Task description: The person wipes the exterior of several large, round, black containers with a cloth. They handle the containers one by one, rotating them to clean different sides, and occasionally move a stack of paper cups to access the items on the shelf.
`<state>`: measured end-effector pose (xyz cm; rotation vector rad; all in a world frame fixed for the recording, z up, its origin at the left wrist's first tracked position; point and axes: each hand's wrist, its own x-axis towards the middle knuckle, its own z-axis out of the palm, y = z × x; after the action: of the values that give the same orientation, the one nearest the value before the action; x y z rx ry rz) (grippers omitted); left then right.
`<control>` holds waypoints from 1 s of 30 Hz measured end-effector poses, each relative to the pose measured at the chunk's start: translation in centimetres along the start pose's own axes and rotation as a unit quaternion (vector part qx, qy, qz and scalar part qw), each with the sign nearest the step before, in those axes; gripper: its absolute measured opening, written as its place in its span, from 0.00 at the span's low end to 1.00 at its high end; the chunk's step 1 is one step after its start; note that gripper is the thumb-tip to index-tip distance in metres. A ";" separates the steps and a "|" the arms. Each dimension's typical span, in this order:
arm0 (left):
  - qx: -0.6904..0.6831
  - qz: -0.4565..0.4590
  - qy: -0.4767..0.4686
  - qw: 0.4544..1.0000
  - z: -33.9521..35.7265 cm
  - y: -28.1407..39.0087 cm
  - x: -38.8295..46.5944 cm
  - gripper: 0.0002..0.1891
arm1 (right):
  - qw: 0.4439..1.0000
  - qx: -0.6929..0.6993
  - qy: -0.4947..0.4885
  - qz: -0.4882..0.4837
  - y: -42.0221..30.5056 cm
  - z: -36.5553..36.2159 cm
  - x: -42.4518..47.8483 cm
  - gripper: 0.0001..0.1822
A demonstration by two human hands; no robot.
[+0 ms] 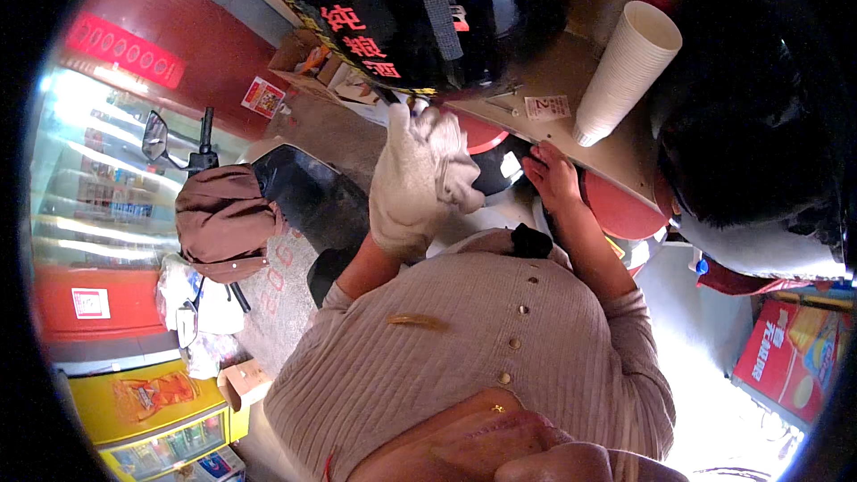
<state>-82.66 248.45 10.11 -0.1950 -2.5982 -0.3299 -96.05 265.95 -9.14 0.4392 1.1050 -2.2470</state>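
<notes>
My left hand [425, 177] wears a thick off-white fabric glove. Its fingers are bunched in loose folds of cloth below a large glossy black jar [402, 7] with red characters and a grey strap. A short dark piece shows by the gloved fingertips; whether the hand grips it is unclear. My bare right hand [552, 177] is at the edge of a brown tabletop [499, 107], fingers bent, and what they may hold is hidden. A small printed card [546, 108] lies on the tabletop, near a tall leaning stack of white paper cups [629, 73].
Red round stools [619, 207] sit under the table. Leftward stands a scooter [301, 181] with a brown cloth [224, 221] over its front. Beyond it are a glass-door cooler [114, 174] and a yellow display fridge [154, 408]. An open cardboard box [301, 73] lies behind.
</notes>
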 end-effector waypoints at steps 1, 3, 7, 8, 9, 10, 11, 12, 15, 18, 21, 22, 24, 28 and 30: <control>0.016 0.004 0.015 1.000 -0.4 0.1 0.7 0.13 | 0.999 -0.016 -0.029 0.026 0.0 -1.0 0.0 0.20; 0.055 0.012 0.043 0.997 -1.3 0.2 2.3 0.12 | 0.996 -0.046 -0.064 0.037 0.3 -2.1 -0.7 0.17; 0.128 0.042 0.072 0.988 -2.1 0.6 6.3 0.11 | 0.992 -0.051 -0.113 0.032 0.2 -2.8 -1.7 0.13; 0.143 0.053 0.069 0.986 -2.2 0.9 7.2 0.10 | 0.991 -0.057 -0.113 0.034 0.0 -2.8 -1.9 0.13; 0.156 0.065 0.065 0.984 -2.2 1.2 8.1 0.10 | 0.991 -0.063 -0.113 0.034 -0.5 -2.6 -2.3 0.13; 0.165 0.075 0.057 0.982 -2.1 1.5 8.8 0.10 | 0.991 -0.069 -0.113 0.034 -0.8 -2.5 -2.6 0.13; 0.180 0.090 0.045 0.979 -1.8 1.8 9.6 0.09 | 0.991 -0.071 -0.113 0.031 -0.9 -2.7 -2.7 0.13; 0.186 0.099 0.034 0.977 -1.7 2.1 10.0 0.09 | 0.991 -0.073 -0.111 0.027 -0.9 -3.1 -2.9 0.13; 0.218 0.140 0.004 0.966 -1.5 3.0 11.7 0.08 | 0.992 -0.071 -0.101 0.022 -1.0 -4.0 -3.3 0.13; 0.245 0.174 -0.031 0.953 -2.1 3.8 12.5 0.07 | 0.993 -0.056 -0.101 0.023 -1.4 -4.5 -3.5 0.13; 0.265 0.210 -0.076 0.938 -3.0 4.8 12.3 0.06 | 0.994 -0.050 -0.099 0.021 -1.6 -5.0 -3.5 0.13; 0.272 0.224 -0.095 0.931 -3.4 5.4 12.0 0.06 | 0.994 -0.050 -0.098 0.019 -1.7 -5.2 -3.4 0.13; 0.271 0.238 -0.132 0.923 -4.5 6.3 11.3 0.06 | 0.994 -0.056 -0.089 0.017 -1.6 -5.6 -3.2 0.13; 0.204 0.174 -0.180 0.946 -3.6 4.3 8.7 0.06 | 0.994 -0.057 -0.094 0.022 -1.4 -6.0 -3.2 0.13; 0.184 0.139 -0.165 0.959 -1.4 0.5 6.1 0.07 | 0.993 -0.062 -0.099 0.027 -1.2 -5.6 -3.3 0.13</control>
<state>-87.17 249.00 14.49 -0.5123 -2.8459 0.3143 -94.07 272.22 -10.03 0.1883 1.1087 -2.1094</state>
